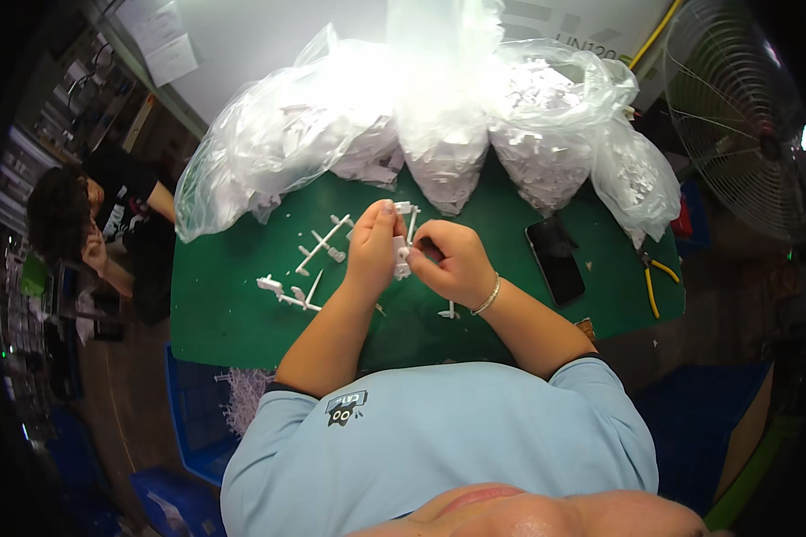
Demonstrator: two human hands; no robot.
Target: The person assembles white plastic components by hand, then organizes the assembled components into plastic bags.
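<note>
In front of me, above the green table [322, 336], my left hand [373, 246] is closed around a white moulded plastic part [402, 257]. It shows between my two hands, with a thin white stem rising beside it. My right hand [455, 261], with a bracelet on the wrist, has its fingers curled in a pinch at the right side of the part. The fingertips partly hide what they grip. White plastic sprue pieces [324, 243] lie left of my left hand, and another branched sprue [297, 302] lies nearer me. A small white piece [450, 311] rests below my right hand.
Clear bags of white plastic parts [546, 161] line the table's far side. A black phone [560, 267] and yellow-handled pliers [653, 285] lie to the right. A fan [734, 98] stands far right. Beside the table's left are a blue crate [188, 430] and another person [121, 215].
</note>
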